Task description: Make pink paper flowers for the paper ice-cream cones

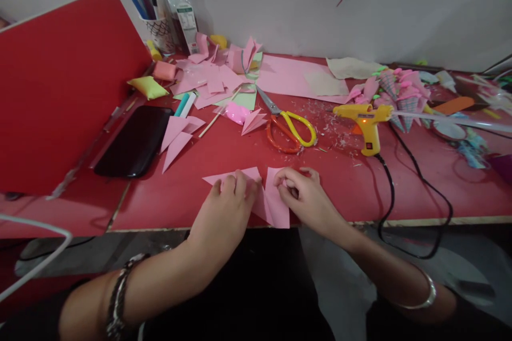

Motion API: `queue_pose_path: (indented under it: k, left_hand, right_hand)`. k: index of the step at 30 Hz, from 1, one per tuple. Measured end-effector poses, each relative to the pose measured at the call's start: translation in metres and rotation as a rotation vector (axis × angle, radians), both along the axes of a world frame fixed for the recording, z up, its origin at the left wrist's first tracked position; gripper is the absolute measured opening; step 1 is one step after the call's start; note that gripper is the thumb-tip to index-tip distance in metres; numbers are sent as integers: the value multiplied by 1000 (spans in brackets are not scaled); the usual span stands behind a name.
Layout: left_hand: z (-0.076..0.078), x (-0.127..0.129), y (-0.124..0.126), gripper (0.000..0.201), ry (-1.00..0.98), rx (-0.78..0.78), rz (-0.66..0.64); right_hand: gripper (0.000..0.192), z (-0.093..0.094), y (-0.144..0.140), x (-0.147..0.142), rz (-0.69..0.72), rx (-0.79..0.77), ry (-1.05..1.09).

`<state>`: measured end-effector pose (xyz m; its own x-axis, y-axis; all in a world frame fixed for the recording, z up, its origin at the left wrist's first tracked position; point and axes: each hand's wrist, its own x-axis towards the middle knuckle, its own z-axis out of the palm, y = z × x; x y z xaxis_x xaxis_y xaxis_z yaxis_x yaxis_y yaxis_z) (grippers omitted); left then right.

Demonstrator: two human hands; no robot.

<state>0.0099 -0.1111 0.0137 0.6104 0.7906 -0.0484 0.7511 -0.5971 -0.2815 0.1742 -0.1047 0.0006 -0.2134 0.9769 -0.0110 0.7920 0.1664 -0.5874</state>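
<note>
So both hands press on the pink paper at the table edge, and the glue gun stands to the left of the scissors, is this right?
Not quite. The head view shows the glue gun standing to the right of the scissors, not the left. The rest holds: the left hand and the right hand both press on the pink paper at the table edge.

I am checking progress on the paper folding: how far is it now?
Done: two folded pink points lie beside the phone. In hand: left hand and right hand press a pink sheet, partly folded. Left: loose pink pieces lie unfolded.
</note>
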Motion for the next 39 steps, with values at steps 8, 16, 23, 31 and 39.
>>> queue_pose_path:
  k: [8, 16, 23, 31, 39]
  left_hand:
    - [-9, -8, 1, 36, -206, -31, -123]
    - [-14, -6, -9, 57, -217, -82, -6]
    - [-16, -2, -10, 69, -175, -79, 19]
    - [-18, -3, -10, 78, -131, -100, 9]
    - [-14, -4, -12, 94, -74, -170, -18]
  right_hand:
    - [8, 0, 16, 2, 3, 1, 88]
    - [4, 7, 26, 5, 65, -124, 238]
    - [8, 5, 9, 0, 18, -62, 42]
    - [10, 0, -3, 0, -3, -7, -30]
    - [12, -2, -13, 9, -29, 56, -72]
